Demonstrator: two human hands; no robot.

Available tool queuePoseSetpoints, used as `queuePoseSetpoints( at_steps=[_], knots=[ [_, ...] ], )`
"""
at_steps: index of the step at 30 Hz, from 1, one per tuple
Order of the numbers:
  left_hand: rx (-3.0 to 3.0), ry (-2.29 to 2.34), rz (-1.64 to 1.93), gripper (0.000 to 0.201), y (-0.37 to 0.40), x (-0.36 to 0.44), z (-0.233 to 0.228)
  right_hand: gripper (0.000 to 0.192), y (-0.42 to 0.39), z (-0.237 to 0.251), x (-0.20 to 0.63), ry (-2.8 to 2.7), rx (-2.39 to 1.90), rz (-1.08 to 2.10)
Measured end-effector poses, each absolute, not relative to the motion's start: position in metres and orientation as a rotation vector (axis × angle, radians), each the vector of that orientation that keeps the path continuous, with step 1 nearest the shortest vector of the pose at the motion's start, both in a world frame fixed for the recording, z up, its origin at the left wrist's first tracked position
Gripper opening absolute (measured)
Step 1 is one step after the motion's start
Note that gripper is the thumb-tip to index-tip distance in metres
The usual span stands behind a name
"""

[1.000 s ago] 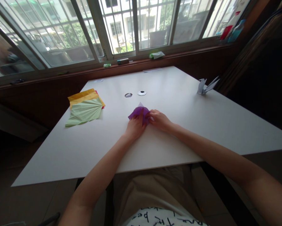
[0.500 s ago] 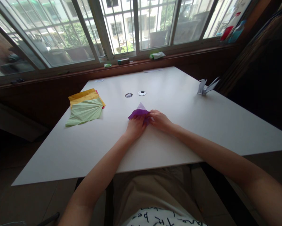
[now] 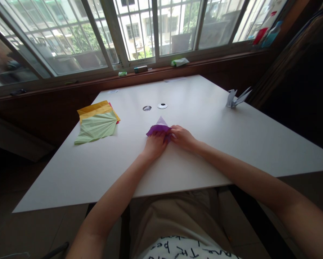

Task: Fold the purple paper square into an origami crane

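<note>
A partly folded sheet of purple origami paper [image 3: 158, 128] lies on the white table in front of me, its pale lilac point facing the window. My left hand [image 3: 154, 145] rests over its near part, fingers curled onto the paper and holding it down. At the right edge, my right hand [image 3: 183, 138] has thumb and fingers closed on the paper. The two hands nearly touch, and they hide the paper's near side, so the folds there cannot be made out.
Creased light green paper [image 3: 98, 128] overlaps yellow paper [image 3: 92, 108] on the left, with a red edge beneath. A grey folded paper crane [image 3: 234, 100] stands at the right edge of the white table [image 3: 118, 176]. Two round grommets [image 3: 162, 106] sit beyond the purple paper.
The view has shifted very slightly. Both hands stay on the purple paper with no clear movement, and the paper looks the same.
</note>
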State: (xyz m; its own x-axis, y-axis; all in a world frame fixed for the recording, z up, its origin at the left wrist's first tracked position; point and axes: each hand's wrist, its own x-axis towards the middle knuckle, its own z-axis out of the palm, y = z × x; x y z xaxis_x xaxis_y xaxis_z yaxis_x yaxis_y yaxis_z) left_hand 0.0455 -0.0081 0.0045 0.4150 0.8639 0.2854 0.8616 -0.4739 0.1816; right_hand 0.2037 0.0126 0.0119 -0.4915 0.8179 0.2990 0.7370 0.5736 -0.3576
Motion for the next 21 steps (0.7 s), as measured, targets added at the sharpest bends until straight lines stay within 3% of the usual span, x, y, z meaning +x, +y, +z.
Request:
queuePoseSetpoints(
  at_steps=[21],
  knots=[
    [2.538, 1.447, 0.486, 0.035, -0.002, 0.034, 0.015, 0.019, 0.025, 0.009, 0.216, -2.381, -1.067, 0.342]
  ],
)
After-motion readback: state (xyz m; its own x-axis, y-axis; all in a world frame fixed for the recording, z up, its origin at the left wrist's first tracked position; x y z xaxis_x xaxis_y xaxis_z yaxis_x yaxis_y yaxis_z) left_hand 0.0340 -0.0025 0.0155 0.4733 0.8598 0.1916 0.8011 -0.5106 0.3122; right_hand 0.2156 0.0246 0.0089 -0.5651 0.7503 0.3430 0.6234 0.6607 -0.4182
